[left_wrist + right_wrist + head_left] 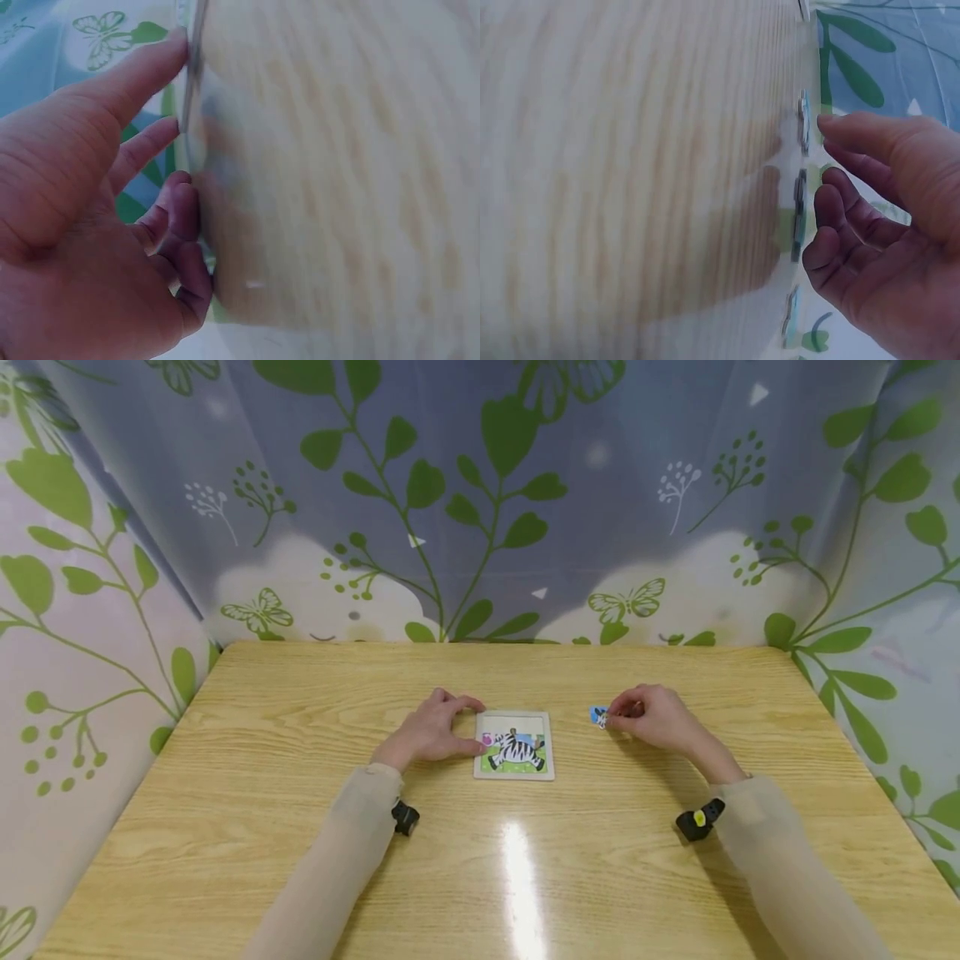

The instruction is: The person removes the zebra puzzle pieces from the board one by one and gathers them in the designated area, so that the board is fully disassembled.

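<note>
A small square puzzle tray [477, 768] with a pale rim and a zebra picture lies on the table. My left hand [432, 727] rests at its left side, thumb on the left rim and index fingertip by the far left corner. In the left wrist view the tray's edge [195, 60] runs past that thumb. To the right, a blue puzzle piece [597, 715] with black-and-white markings lies at the fingertips of my right hand [656, 718]. The right wrist view has several pieces lying flat, including one piece [804, 124] just below the thumb and another piece [800, 215] under the loosely curled fingers.
The wood-grain table [300, 685] reaches back to a curtain [420, 527] printed with leaves and butterflies, which also hangs at both sides. A black wrist camera [405, 818] is worn on the left wrist, another black wrist camera [697, 822] on the right.
</note>
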{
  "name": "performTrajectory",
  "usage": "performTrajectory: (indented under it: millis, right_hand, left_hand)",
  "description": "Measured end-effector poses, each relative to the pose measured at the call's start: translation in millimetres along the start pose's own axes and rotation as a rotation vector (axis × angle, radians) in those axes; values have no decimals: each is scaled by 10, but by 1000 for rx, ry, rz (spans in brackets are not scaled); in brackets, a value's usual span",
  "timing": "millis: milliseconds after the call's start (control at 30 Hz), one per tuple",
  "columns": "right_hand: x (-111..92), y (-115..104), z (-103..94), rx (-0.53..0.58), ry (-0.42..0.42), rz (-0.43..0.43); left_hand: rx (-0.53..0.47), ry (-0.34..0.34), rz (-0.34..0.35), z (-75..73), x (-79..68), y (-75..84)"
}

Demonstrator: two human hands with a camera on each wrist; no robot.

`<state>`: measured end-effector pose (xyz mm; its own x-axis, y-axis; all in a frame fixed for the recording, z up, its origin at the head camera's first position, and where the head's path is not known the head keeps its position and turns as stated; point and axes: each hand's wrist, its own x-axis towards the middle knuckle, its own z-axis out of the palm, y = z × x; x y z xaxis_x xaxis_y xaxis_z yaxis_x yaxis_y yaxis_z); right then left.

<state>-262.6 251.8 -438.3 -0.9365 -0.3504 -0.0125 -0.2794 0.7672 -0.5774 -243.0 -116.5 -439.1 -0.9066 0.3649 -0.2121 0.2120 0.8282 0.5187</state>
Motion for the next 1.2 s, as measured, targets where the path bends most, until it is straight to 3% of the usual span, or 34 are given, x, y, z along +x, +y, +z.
performTrajectory:
  millis: [100,300,433,533,767,1200]
  right_hand:
    - [-9,-77,44,1,2,-18]
    - [13,-307,186,40,-30,-98]
    - [47,-434,285,55,-51,-157]
    - [78,-505,363,75,-76,-172]
    - [130,-600,509,88,-136,-195]
    - [139,-653,549,26,-119,-216]
  left_hand:
    - [16,1,9,-11,-22,7]
    - [-20,69,57,5,-71,111]
    - [-93,26,129,68,-96,233]
    - [-95,-24,158,132,-97,288]
    - [-88,-49,109,212,-92,330]
    - [-117,-57,73,217,-65,342]
